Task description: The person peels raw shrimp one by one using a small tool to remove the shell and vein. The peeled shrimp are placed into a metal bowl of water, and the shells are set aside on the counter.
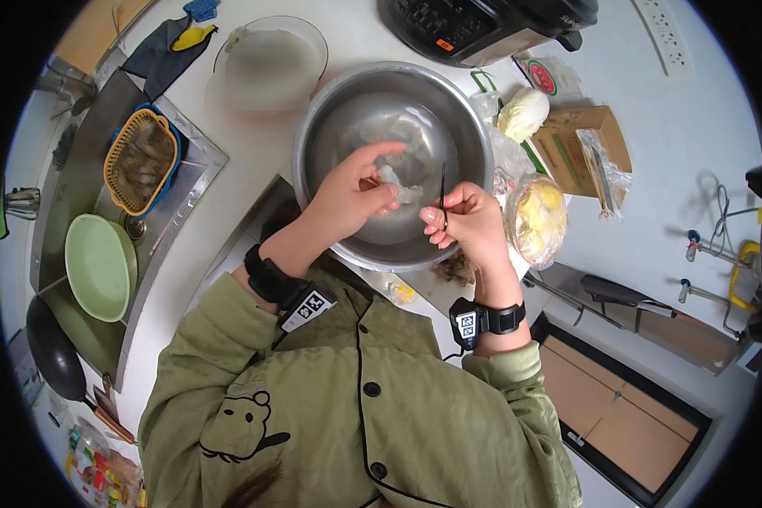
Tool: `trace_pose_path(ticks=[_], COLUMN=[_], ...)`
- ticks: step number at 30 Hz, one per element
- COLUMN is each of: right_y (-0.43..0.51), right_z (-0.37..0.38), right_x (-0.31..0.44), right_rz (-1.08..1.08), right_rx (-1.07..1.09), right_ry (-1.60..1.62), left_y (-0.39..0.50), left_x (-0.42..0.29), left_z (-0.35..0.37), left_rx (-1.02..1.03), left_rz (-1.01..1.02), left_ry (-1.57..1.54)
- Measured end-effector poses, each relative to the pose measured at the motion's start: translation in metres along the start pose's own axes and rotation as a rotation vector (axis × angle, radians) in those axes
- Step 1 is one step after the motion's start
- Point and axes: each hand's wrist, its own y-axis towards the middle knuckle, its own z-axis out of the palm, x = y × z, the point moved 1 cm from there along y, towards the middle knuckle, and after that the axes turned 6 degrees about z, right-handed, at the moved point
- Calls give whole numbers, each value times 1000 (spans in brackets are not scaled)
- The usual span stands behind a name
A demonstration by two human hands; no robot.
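Observation:
Over a large stainless steel bowl (311, 133), my left hand (355, 190) pinches a peeled, translucent shrimp (403, 192) between thumb and fingers. My right hand (466, 222), at the bowl's right side, grips a thin dark pointed tool (443, 181) that points away from me; its exact kind cannot be told. The tool and the shrimp are apart. Whitish, translucent pieces (412, 130) lie in the bottom of the bowl, partly hidden by my left hand. Below the bowl's right edge is a brownish heap (455, 270), partly covered by the bowl and my wrist.
A yellow basket of unpeeled shrimp (142, 166) and a green basin (101, 268) stand in the sink at left. Behind the bowl are a round glass dish (269, 70) and a black electric cooker (482, 28). A napa cabbage (524, 114), a cardboard box (578, 146) and a wrapped yellow item (538, 219) sit at right.

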Motion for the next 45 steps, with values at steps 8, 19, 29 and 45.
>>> trace_pose_path(ticks=[8, 19, 29, 45], right_y=[-13, -3, -4, -2], right_z=[-12, -18, -18, -11], right_x=[8, 11, 8, -6], right_rz=[209, 241, 237, 183], right_rx=[244, 321, 320, 277], right_ry=[-41, -37, 45, 93], left_y=[0, -2, -4, -9], left_x=[8, 5, 9, 9], left_z=[0, -1, 0, 3], left_rx=[64, 79, -35, -97], left_rz=[4, 61, 116, 120], left_ry=[33, 84, 233, 264])
